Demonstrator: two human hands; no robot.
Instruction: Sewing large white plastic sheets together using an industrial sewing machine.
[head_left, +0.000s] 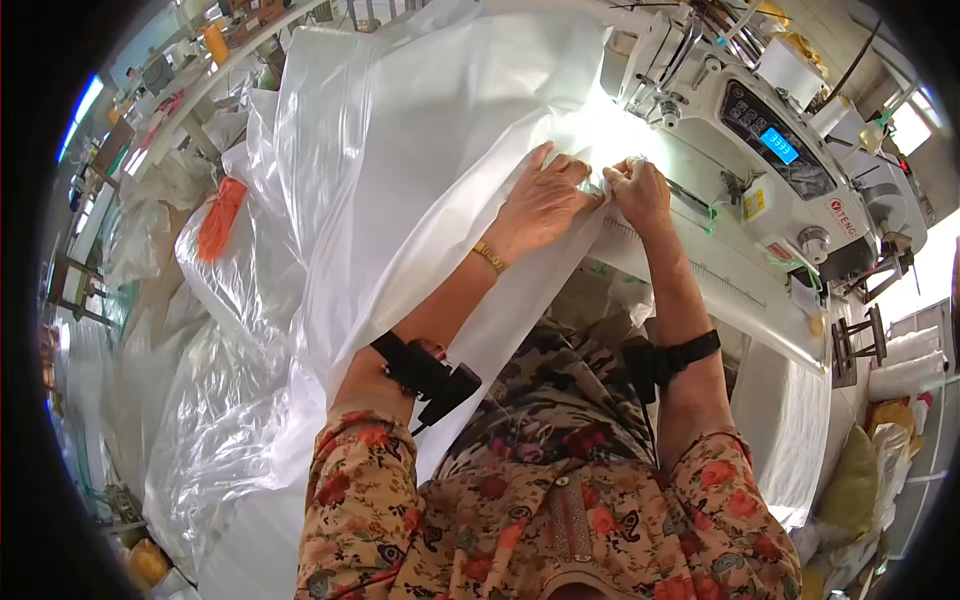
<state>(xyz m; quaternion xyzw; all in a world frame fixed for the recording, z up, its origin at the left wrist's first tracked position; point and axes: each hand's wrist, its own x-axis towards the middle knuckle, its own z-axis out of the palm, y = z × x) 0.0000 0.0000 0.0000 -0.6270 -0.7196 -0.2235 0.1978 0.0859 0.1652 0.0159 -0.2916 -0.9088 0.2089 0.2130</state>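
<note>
A large sheet of translucent white plastic spreads over the work surface and drapes down over my lap. My left hand lies on the sheet near its right edge, with the fingers bent and the fingertips closed on the edge. Close beside it, my right hand pinches the same edge between thumb and fingers. Both hands are just in front of the lit needle area of a white sewing machine. Glare from the lamp washes out the needle and presser foot.
The machine's bed with a ruler scale runs to the right of my hands. On the left, crumpled clear plastic hangs down, with an orange bundle on it. A stool stands at the right, near white rolls.
</note>
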